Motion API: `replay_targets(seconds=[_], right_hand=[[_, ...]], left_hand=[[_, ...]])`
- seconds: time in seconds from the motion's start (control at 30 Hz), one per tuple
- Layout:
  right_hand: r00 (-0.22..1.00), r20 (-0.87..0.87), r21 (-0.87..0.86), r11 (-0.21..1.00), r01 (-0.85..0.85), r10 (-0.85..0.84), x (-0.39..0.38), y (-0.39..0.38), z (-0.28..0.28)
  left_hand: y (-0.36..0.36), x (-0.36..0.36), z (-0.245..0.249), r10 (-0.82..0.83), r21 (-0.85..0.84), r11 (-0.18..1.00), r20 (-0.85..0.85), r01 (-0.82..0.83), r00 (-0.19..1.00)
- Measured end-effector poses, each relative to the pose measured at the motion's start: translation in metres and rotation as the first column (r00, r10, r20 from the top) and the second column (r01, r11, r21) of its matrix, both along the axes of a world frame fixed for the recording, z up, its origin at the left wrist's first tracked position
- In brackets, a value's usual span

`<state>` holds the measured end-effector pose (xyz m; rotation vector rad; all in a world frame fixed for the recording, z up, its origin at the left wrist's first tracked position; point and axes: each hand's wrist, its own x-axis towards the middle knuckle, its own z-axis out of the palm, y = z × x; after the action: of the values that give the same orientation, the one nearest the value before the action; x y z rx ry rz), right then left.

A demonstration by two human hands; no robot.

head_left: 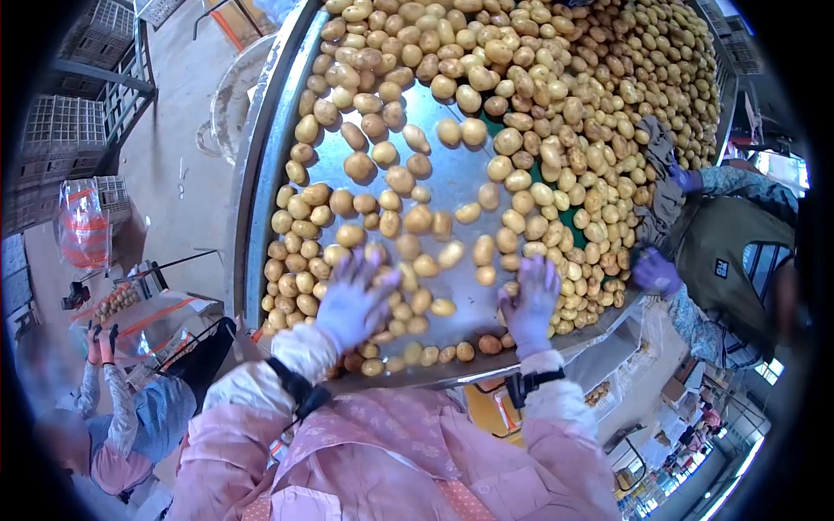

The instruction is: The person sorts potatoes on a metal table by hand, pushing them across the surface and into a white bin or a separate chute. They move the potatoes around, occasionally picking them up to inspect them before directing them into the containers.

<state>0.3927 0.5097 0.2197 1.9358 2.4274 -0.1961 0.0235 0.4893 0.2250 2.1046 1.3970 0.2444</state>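
Note:
Small yellow-brown potatoes point(401, 180) lie spread over a metal sorting table point(452, 171) and pile up thickly toward its far and right sides. My left hand point(354, 298), in a pale purple glove, rests among the potatoes near the table's front left, palm down with its fingers spread. To its right, my right hand point(531, 306), gloved the same way, lies along the edge of the potato heap. Its fingers point away from me and are apart. Neither hand holds a potato that I can make out. A few potatoes between the hands look blurred.
At the right, a co-worker point(730, 252) in purple gloves reaches over the table. Another person point(130, 417) is at the lower left beside a bag of potatoes point(117, 301). Stacked crates point(65, 126) stand at the left. A raised metal rim point(261, 174) borders the table.

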Motion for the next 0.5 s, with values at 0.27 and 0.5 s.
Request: replay_targets(seconds=[0.27, 0.5], right_hand=[[0.963, -0.200, -0.470, 0.844, -0.257, 0.182, -0.048, -0.102, 0.042], [0.912, -0.160, 0.363, 0.836, 0.411, -0.379, 0.015, -0.003, -0.031]], left_hand=[[-0.122, -0.089, 0.005, -0.174, -0.014, 0.985, -0.039, 0.173, 0.984], [-0.036, -0.036, 0.031, 0.072, 0.149, 0.985, 0.071, -0.082, 0.995]])
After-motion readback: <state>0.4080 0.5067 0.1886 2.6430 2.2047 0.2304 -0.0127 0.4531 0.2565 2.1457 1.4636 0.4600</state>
